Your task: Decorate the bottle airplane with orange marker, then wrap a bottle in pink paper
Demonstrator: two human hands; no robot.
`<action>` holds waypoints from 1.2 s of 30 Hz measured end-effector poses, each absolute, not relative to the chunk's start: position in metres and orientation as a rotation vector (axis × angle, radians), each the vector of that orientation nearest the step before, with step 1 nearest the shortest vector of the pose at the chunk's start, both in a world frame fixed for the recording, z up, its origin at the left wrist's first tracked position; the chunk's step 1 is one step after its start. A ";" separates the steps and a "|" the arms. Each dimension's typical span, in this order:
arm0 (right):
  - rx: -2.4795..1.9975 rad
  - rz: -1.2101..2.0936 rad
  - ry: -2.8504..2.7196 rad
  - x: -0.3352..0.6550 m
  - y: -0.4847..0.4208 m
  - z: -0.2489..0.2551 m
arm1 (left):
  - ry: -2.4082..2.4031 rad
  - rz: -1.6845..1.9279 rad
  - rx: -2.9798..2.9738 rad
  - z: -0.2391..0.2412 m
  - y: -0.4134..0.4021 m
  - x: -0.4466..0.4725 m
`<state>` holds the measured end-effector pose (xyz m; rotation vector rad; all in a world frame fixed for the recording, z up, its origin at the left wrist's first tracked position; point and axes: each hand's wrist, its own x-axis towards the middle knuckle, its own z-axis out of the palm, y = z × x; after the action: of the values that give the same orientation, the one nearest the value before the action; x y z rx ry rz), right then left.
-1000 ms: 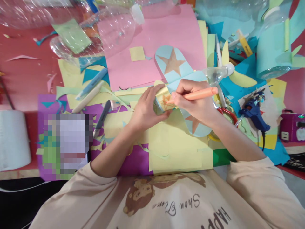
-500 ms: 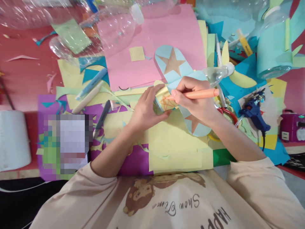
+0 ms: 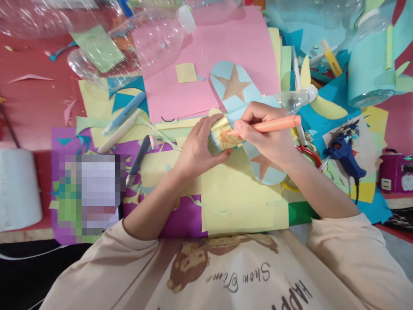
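Observation:
My left hand [image 3: 196, 148] is curled around a small yellow paper piece [image 3: 221, 134] with orange lines on it, pinning it at the tail of a bottle aeroplane. My right hand [image 3: 266, 137] grips an orange marker [image 3: 274, 124], its tip resting on that yellow piece. The aeroplane has a clear bottle nose [image 3: 292, 101], a white cap with yellow propeller blades [image 3: 314, 97] and light-blue wings with tan stars [image 3: 232, 85]. Part of the near wing [image 3: 266, 170] shows below my right hand.
Pink paper [image 3: 209, 56], yellow sheets [image 3: 238, 202] and purple paper [image 3: 180, 219] cover the red table. Clear bottles [image 3: 129, 43] lie at top left. A blue glue gun [image 3: 343, 153] and red-handled scissors [image 3: 306, 151] lie right. Markers [image 3: 124, 116] sit left, a white roll [image 3: 17, 187] far left.
My right hand and the orange marker have shifted slightly to the right and up, drawing over the yellow piece. My left hand has stayed put.

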<state>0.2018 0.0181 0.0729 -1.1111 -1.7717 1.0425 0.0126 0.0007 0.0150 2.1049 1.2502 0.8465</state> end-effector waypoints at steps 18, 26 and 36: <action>-1.027 1.077 -1.754 0.200 0.020 0.076 | 1.243 0.859 2.141 0.013 0.000 0.012; -1.072 1.001 -1.789 0.203 0.019 0.073 | 1.255 0.827 2.130 0.012 0.000 0.012; -1.083 1.019 -1.809 0.202 0.020 0.075 | 1.255 0.822 2.138 0.014 0.001 0.012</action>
<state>0.2025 0.0197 0.0745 -1.0827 -1.8094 1.0190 0.0124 0.0005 0.0137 2.1384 1.2547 0.8215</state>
